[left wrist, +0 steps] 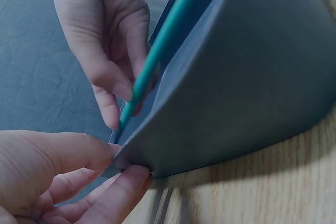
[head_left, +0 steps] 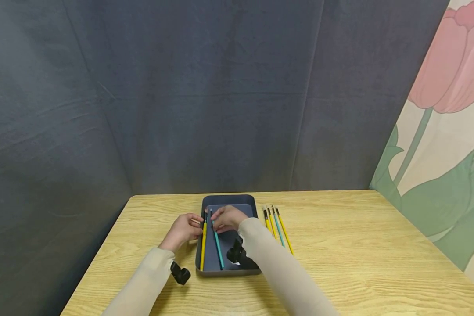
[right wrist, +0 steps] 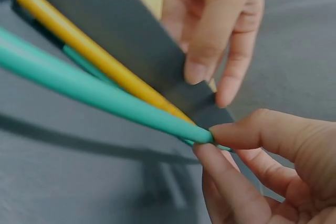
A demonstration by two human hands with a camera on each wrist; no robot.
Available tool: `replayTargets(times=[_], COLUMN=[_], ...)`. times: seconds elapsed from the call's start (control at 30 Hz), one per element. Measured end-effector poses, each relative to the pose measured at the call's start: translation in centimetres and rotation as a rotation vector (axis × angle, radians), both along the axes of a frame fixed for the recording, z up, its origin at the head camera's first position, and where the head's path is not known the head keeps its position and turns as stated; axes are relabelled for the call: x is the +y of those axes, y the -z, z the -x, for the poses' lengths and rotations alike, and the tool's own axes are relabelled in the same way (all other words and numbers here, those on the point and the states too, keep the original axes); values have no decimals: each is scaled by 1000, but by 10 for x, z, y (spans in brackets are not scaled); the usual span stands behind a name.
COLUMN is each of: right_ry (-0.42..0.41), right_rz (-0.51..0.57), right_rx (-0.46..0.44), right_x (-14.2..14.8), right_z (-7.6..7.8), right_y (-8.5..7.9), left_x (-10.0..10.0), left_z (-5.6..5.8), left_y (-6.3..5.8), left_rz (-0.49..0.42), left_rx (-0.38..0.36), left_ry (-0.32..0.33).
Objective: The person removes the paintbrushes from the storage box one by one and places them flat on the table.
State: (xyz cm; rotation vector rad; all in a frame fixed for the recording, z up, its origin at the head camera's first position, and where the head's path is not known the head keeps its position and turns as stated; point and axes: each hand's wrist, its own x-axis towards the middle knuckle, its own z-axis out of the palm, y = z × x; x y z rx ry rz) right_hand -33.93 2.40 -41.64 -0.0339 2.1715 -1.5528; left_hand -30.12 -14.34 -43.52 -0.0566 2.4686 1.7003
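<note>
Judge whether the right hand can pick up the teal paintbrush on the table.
Probably not: the right hand pinches another teal paintbrush over the tray, and would likely need to let go first.

Dark curtain (head_left: 221,96) behind wooden table (head_left: 359,245), beside pink tulip picture (head_left: 444,66).

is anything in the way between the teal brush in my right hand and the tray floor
Nothing visible blocks the teal brush in your right hand from the tray floor below its handle; the yellow brush lies to its left, along the left wall.
</note>
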Motion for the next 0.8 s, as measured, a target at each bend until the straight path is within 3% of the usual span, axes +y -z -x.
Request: replayTargets(times=[0.23, 0.8], right_ry=[-69, -110], right_rz=[47, 204], right_rx=[38, 82], right_x=[16, 72], right_z=[-4, -8], right_y=[-11, -33], left_x=[1, 2], left_z=[-1, -1], left_y=[0, 1], left_rz=[-12, -5], left_rx=[-3, -3], left_ry=[-5, -12])
